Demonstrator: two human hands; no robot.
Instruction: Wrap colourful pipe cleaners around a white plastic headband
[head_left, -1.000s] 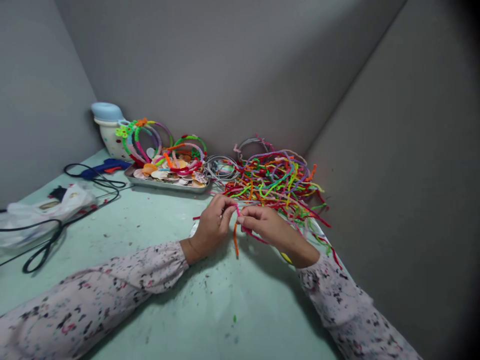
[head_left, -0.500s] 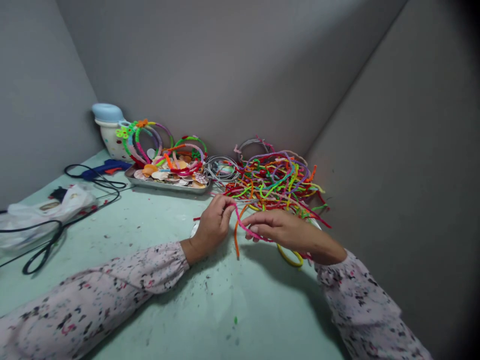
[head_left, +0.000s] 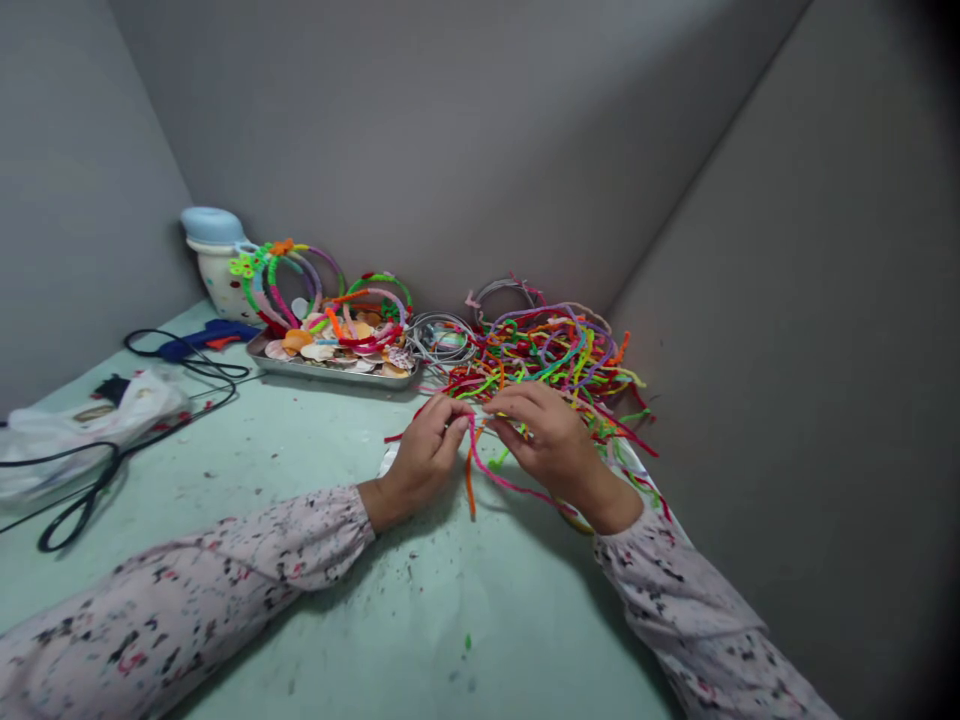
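Near the middle of the table, my left hand [head_left: 426, 452] pinches the upper end of a pink pipe cleaner [head_left: 510, 484], whose free length curves down to the right. My right hand [head_left: 551, 445] is just right of it, with thumb and fingers closed at a thin pale strand by the pink one; what exactly it grips is too small to tell. An orange pipe cleaner [head_left: 470, 485] hangs or lies just below my fingertips. Behind my hands is a tangled heap of colourful pipe cleaners [head_left: 555, 345].
A metal tray [head_left: 330, 373] of shells and colourful hoops stands behind left, beside coiled grey wire [head_left: 442, 338]. Further left are a blue-lidded container [head_left: 217, 265], a blue tool [head_left: 210, 338], a black cable [head_left: 116, 455] and a plastic bag [head_left: 97, 425]. Grey walls enclose the table.
My right hand has moved up and left from the lower part of the pink pipe cleaner to near my left fingertips. The pink length now hangs loose. My left hand has barely moved.
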